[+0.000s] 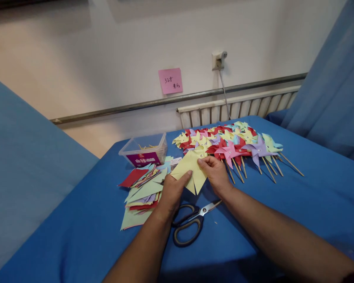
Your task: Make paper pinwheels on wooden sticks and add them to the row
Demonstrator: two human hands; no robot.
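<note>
Between my two hands is a square of pale yellow paper [191, 169], with slits cut in from its corners. My left hand [176, 188] grips its left edge, thumb on top and fingers hidden beneath. At the right edge, my right hand [216, 171] pinches the paper between thumb and forefinger. Just under the hands lie dark-handled scissors [194, 220] on the blue cloth, their blades pointing right. Beside my left hand rests a stack of coloured paper sheets [144, 192] in green, red and purple.
Many paper pinwheels on sticks [230, 151] lie behind my right hand. A clear plastic box [144, 151] holding thin sticks stands at the back left. The blue-covered table [283, 204] meets a wall with a radiator [206, 114] and a plugged socket [218, 61]. Blue curtains hang at both sides.
</note>
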